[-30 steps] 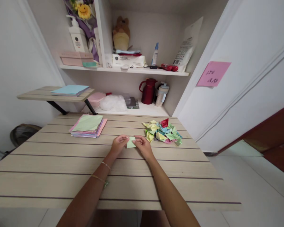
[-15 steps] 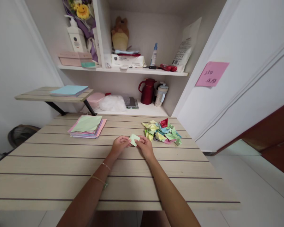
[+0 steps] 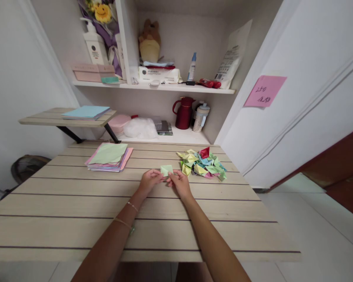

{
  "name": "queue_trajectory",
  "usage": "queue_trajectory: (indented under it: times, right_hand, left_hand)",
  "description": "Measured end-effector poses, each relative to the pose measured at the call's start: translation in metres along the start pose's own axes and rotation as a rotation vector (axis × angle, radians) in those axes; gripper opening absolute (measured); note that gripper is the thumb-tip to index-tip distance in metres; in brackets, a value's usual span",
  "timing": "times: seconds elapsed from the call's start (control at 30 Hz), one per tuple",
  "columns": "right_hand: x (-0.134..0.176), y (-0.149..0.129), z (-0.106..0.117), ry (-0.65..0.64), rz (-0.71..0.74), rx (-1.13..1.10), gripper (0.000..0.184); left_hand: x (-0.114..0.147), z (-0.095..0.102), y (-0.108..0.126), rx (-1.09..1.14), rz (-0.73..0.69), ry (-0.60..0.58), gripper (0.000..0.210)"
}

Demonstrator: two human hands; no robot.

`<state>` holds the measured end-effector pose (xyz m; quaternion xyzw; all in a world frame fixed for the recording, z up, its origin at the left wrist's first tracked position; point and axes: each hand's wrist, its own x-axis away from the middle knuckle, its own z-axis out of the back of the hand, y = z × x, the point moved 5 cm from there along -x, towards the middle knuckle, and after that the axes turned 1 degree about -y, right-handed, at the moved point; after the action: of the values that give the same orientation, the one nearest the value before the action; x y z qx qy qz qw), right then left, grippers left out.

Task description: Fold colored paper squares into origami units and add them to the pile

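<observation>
A small folded piece of light green paper is held over the middle of the desk. My left hand pinches its lower left edge, and my right hand grips its lower right corner between thumb and fingers. To the right of my right hand lies a pile of folded paper boats in yellow, green, blue, pink and red. Off to the left, a stack of coloured paper sheets rests on the desk, a pale green sheet on top.
The slatted wooden desk backs onto a white shelf unit. A small raised stand at the left holds blue paper. On the lower shelf stand a dark red jug and a pale bottle.
The green paper has gone from a pointed, diamond-like outline to a flatter rectangular one between my fingers. Both hands stay in nearly the same place.
</observation>
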<state>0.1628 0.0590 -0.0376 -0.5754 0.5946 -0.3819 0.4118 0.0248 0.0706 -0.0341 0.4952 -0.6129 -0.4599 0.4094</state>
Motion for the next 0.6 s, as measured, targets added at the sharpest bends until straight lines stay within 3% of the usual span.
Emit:
queue_trajectory:
  times: [0.13,0.37,0.5,0.6]
  right_hand:
    - [0.0017,-0.0023,0.0017,0.04,-0.013,-0.1,0.031]
    - [0.0002,-0.0022,0.0038,0.034,0.055,0.043,0.022]
    - [0.0006,-0.0049,0.0072,0.06,0.088,0.104,0.021]
    - [0.0008,-0.0035,0.0053,0.012,0.059,0.068,0.023]
  left_hand:
    - [-0.0035,-0.0012,-0.0016,-0.096,-0.035,0.011,0.032]
    - [-0.0005,-0.0018,-0.0001,-0.185,-0.079,0.002,0.056]
    - [0.0008,-0.0034,-0.0011,-0.203,-0.106,-0.055,0.05]
    - [-0.0018,0.0003,0.0022,-0.186,-0.18,-0.024,0.038]
